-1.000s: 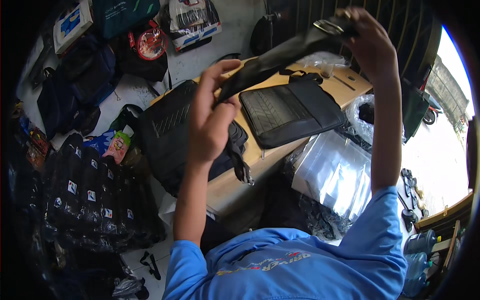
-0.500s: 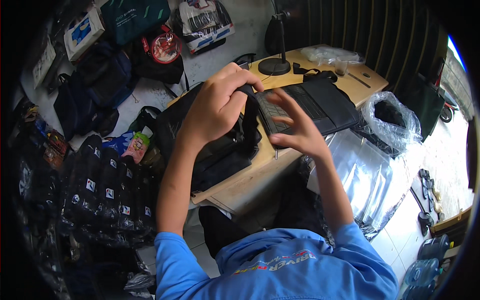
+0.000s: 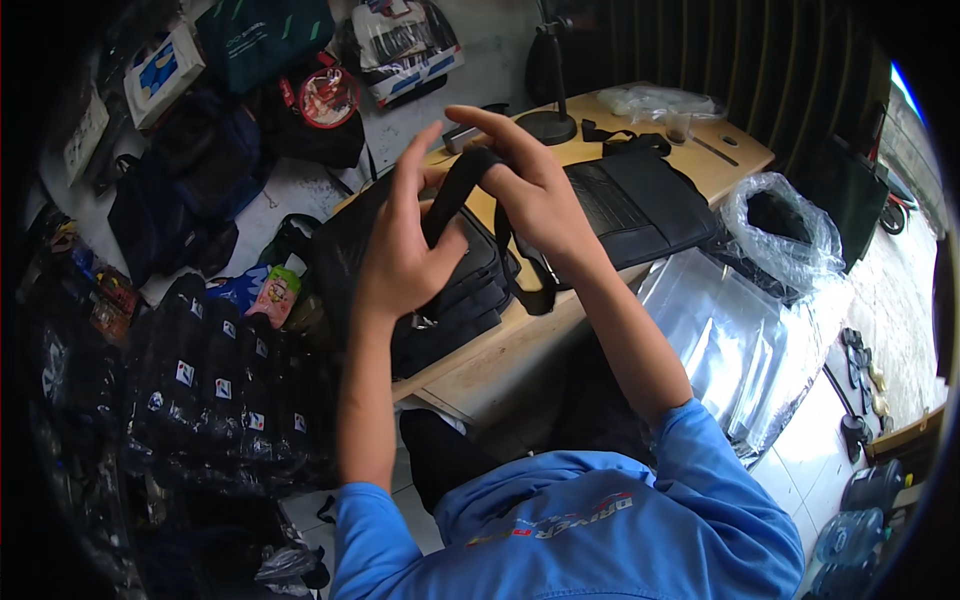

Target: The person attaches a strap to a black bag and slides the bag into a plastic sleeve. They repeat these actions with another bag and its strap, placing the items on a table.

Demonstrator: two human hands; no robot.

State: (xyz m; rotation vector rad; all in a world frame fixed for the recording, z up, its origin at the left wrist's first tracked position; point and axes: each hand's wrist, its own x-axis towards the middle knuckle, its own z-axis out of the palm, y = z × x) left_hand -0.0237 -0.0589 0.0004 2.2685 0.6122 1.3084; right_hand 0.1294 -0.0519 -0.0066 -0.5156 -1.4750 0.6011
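Note:
A folded black strap point(image 3: 455, 200) spans the gap between my two hands above the table. My right hand point(image 3: 545, 205) grips its upper end, index finger stretched out past it. Around the lower end, my left hand point(image 3: 395, 255) has the strap between thumb and fingers, with the fingertips pointing up. More of the strap hangs in a loop point(image 3: 535, 295) below my right hand. Beneath my hands lie stacked black bags point(image 3: 455, 320) at the table's left. To the right rests a flat black bag point(image 3: 640, 205) with a ribbed panel.
The wooden table point(image 3: 735, 150) carries a black round-based stand point(image 3: 547, 125), a clear cup point(image 3: 678, 127) and plastic wrap point(image 3: 655, 102). Right of it sit a plastic-wrapped bundle point(image 3: 720, 340) and an open plastic bag point(image 3: 825, 235). Wrapped black goods point(image 3: 215, 390) fill the left; bags hang on the wall.
My right hand has moved left and up and taken hold of the strap. My left hand has lowered slightly and its fingers have straightened. The strap is now stretched between both hands.

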